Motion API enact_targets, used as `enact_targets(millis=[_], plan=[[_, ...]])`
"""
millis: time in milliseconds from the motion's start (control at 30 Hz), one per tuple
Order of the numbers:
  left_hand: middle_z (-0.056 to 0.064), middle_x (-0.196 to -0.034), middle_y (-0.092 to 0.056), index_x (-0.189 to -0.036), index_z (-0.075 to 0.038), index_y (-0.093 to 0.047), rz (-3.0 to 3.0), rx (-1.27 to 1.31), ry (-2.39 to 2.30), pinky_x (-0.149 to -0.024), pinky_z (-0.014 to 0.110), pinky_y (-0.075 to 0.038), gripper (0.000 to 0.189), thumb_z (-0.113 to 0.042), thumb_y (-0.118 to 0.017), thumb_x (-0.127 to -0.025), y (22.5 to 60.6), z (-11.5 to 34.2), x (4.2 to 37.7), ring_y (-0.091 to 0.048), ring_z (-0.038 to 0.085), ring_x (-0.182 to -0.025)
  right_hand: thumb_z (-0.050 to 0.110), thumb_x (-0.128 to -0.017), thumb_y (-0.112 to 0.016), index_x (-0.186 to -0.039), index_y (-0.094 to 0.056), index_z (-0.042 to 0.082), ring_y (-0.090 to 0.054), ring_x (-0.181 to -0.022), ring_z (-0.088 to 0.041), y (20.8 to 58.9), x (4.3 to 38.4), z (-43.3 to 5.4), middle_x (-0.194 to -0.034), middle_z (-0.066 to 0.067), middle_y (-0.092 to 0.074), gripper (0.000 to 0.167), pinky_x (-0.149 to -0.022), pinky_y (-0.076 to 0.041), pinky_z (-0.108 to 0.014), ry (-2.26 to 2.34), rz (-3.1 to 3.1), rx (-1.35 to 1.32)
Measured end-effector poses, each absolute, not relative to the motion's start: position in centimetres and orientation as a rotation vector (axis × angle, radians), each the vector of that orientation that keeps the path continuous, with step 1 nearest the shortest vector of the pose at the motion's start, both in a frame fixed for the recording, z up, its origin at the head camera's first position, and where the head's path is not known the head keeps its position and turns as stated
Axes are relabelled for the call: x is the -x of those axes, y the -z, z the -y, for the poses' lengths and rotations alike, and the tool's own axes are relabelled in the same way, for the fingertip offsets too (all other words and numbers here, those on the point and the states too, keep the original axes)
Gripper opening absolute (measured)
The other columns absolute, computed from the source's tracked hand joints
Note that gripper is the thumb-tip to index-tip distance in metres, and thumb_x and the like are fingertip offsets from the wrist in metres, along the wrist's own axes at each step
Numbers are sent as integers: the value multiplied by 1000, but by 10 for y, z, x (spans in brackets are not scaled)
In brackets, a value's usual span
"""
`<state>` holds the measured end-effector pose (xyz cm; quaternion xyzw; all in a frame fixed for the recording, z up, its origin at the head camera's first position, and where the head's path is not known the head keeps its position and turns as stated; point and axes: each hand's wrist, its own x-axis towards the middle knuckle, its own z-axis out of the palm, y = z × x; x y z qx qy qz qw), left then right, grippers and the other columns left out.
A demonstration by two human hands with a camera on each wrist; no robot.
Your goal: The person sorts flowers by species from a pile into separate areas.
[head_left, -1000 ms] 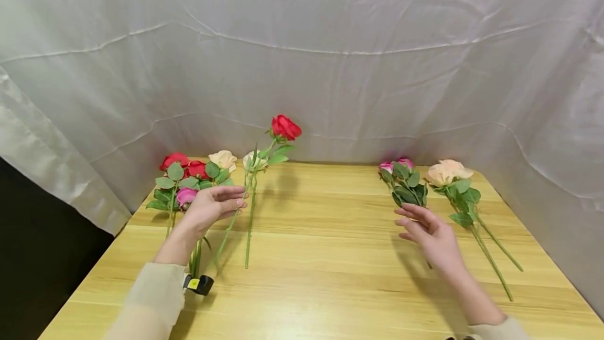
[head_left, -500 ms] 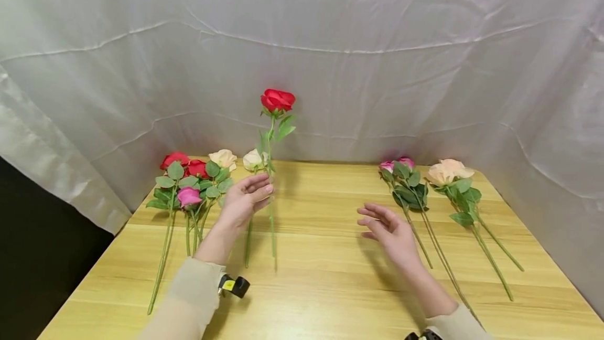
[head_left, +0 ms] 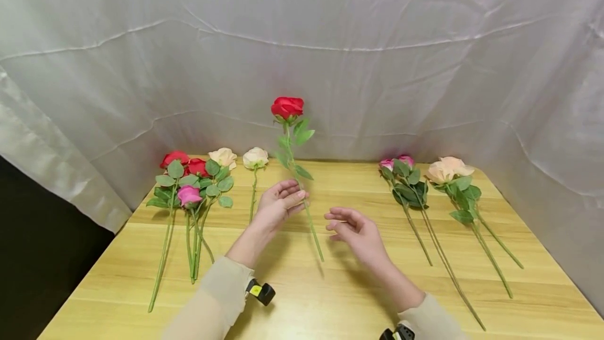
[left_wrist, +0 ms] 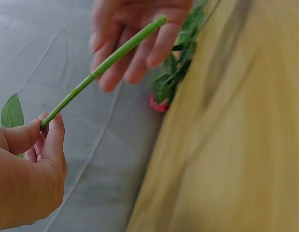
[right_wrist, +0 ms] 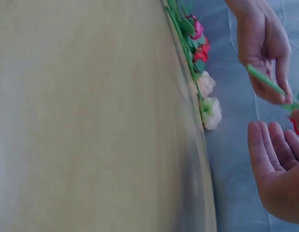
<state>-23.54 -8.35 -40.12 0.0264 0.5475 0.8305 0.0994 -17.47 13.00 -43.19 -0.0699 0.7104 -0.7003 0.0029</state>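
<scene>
Between thumb and fingers, my left hand [head_left: 279,204] pinches the green stem of a red rose [head_left: 288,107] above the middle of the table. The bloom points up and away, and the lower stem [left_wrist: 103,66] slants down to the right, towards the other hand. In the left wrist view the pinch is at the stem's leafy side. My right hand [head_left: 358,235] hovers just right of the stem's end, palm facing it, fingers loosely extended and holding nothing. The right wrist view also shows this hand [right_wrist: 279,169] apart from the stem.
Left on the wooden table [head_left: 302,298] lie red roses [head_left: 174,159], a pink rose [head_left: 189,195], a cream rose [head_left: 223,158] and a white rose [head_left: 256,157]. To the right lie pink roses [head_left: 405,161] and peach roses [head_left: 448,170]. A grey curtain [head_left: 330,67] hangs behind.
My left hand has carried the red rose rightward from the left flowers, lifting it and then lowering it slightly. My right hand has moved left, away from the pink roses, towards the stem.
</scene>
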Motion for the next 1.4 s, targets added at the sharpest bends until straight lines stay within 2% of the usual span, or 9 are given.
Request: enact_targets(millis=[233, 533, 800, 1067, 1200, 1400], plan=[[16, -126, -59, -138, 11, -46, -1650, -131, -2396, -90, 27, -62, 42, 7, -62, -100, 412, 75, 232, -70, 17, -101, 7, -99, -70, -130, -62, -11, -71, -91, -24, 433, 174, -121, -116, -23, -69, 37, -82, -65, -46, 2043, -2189, 243], [19, -128, -59, -136, 10, -48, -1701, -180, -2334, -92, 27, -61, 39, 6, -62, -100, 415, 70, 226, -70, 16, -101, 11, -98, -73, -129, -59, -13, -69, -77, -19, 430, 171, -119, -106, -15, -68, 42, -72, -66, -37, 1884, -2200, 285], [28, -139, -53, -141, 11, -46, -1707, -256, -2287, -99, 33, -59, 47, 5, -66, -98, 411, 67, 227, -69, 19, -105, 6, -98, -71, -133, -54, -16, -70, -80, -21, 426, 174, -127, -110, -17, -66, 45, -73, -66, -35, 1870, -2116, 309], [24, -129, -57, -135, 12, -50, -1745, -324, -2236, -98, 38, -60, 46, 4, -71, -95, 411, 67, 223, -69, 19, -102, 8, -97, -72, -131, -56, -14, -70, -85, -27, 423, 167, -138, -111, -18, -66, 44, -75, -66, -39, 1831, -2128, 301], [21, -126, -60, -132, 9, -54, -1781, -365, -2214, -96, 42, -61, 43, 3, -73, -94, 410, 72, 223, -70, 23, -103, 9, -97, -73, -131, -56, -14, -70, -84, -26, 421, 163, -141, -113, -22, -66, 45, -75, -66, -40, 1829, -2134, 298], [25, -129, -61, -131, 4, -57, -1898, -408, -2204, -96, 43, -62, 41, -1, -74, -94, 406, 94, 231, -70, 28, -107, 7, -98, -71, -129, -55, -16, -70, -81, -24, 415, 166, -150, -113, -28, -65, 43, -73, -67, -40, 1818, -2173, 388]])
